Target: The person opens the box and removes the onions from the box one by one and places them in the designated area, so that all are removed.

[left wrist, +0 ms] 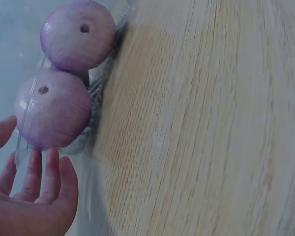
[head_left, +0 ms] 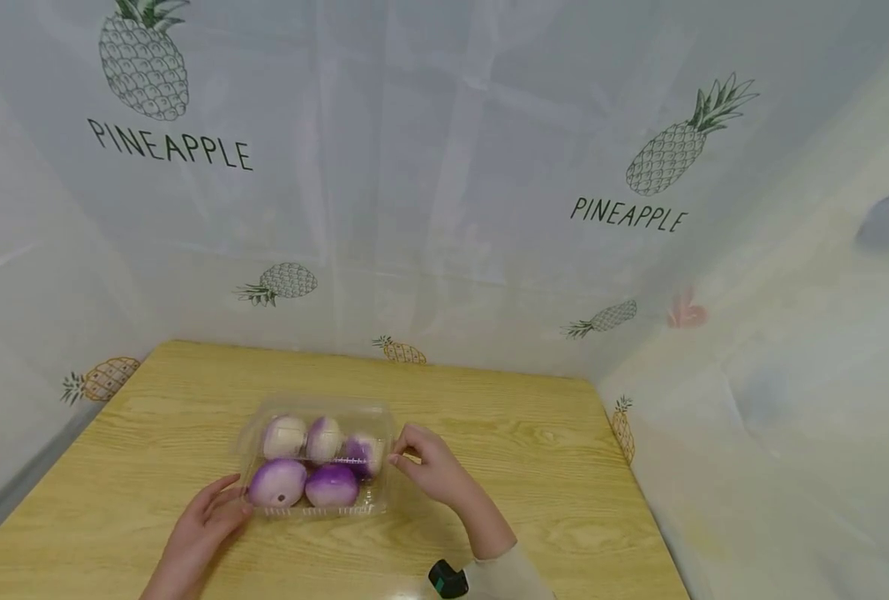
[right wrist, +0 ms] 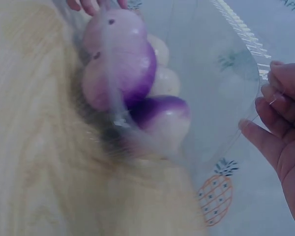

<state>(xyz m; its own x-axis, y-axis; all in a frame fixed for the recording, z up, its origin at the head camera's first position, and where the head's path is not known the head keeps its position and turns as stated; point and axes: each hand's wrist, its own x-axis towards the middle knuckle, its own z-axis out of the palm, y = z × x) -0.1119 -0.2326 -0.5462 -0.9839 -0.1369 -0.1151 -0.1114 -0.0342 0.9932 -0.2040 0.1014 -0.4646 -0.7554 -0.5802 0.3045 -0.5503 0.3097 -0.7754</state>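
A clear plastic clamshell box (head_left: 375, 500) stands on the wooden table and holds several purple-and-white turnips, two (head_left: 277, 483) (head_left: 332, 486) in the front row and three behind. My right hand (head_left: 437, 468) pinches the edge of the raised lid (right wrist: 211, 98) at the box's right side. At the left front corner is my left hand (head_left: 207, 517), its fairly straight fingers against the box wall. In the left wrist view its fingertips (left wrist: 51, 155) lie right beside a turnip (left wrist: 54, 110), seen through the plastic.
The yellowish wooden table (head_left: 504, 433) extends right of the box and behind it. A pale sheet (head_left: 429, 167) printed with pineapples hangs around the back and sides. A black device (head_left: 447, 579) sits at the right sleeve, near the table's front.
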